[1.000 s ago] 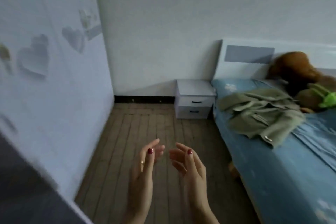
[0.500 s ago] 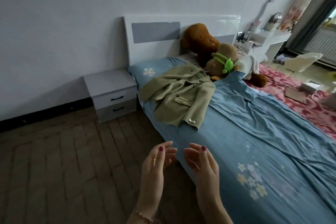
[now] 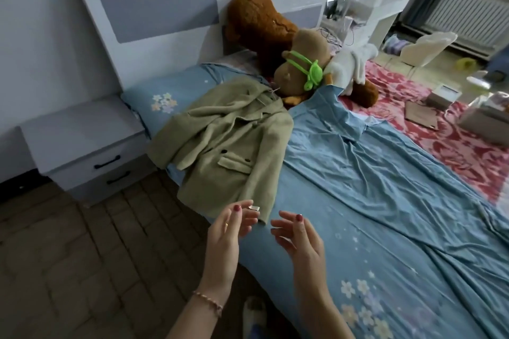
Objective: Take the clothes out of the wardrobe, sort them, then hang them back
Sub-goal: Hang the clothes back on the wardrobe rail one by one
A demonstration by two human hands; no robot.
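An olive-green jacket (image 3: 234,143) lies spread on the blue floral bed (image 3: 371,201), collar toward the headboard, hem toward me at the bed's near edge. My left hand (image 3: 228,234) hovers just in front of the jacket's lower hem, fingers relaxed and empty. My right hand (image 3: 300,237) is beside it over the blue sheet, palm inward, fingers loosely curved, holding nothing. The wardrobe is out of view.
A grey two-drawer nightstand (image 3: 82,143) stands left of the bed. Brown plush toys (image 3: 275,36) sit against the headboard (image 3: 154,14). A red patterned cover (image 3: 440,140) with boxes lies on the bed's far side. A white desk (image 3: 380,5) and radiator (image 3: 473,16) are beyond. Wood floor at left.
The view swung right from the wardrobe door and wall to the bed and came closer. Both hands stayed raised and empty, now near the jacket's hem.
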